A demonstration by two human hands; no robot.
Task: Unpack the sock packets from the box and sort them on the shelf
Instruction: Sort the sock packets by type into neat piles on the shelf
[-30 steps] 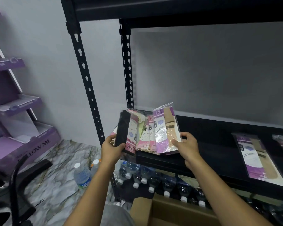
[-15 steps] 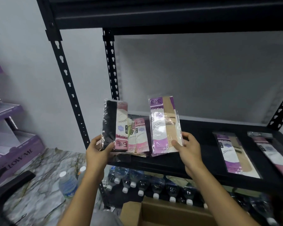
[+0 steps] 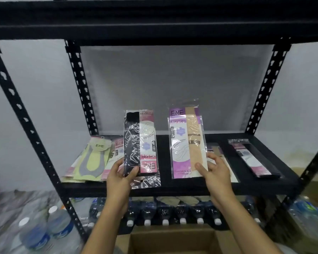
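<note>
Water bottles (image 3: pixel 173 211) under the rack, grey wall (image 3: pixel 173 85).

The purple-and-beige sock packet (image 3: pixel 187 140) held up at right reads "ENE" at its top corner, "Variety Color" slanting across the middle and "COMFORTABLE" near the bottom. The black sock packet (image 3: pixel 140 142) held up at left is upside down: inverted "ENE", "STOCKING", "Variety Color" and "45". A round tag on the yellow sock packet (image 3: pixel 92 158) lying on the shelf reads "ENE".

Pale grey wall (image 3: pixel 35 92), black metal rack uprights (image 3: pixel 17 105), marbled floor (image 3: pixel 6 204), water bottles (image 3: pixel 61 224) below
</note>
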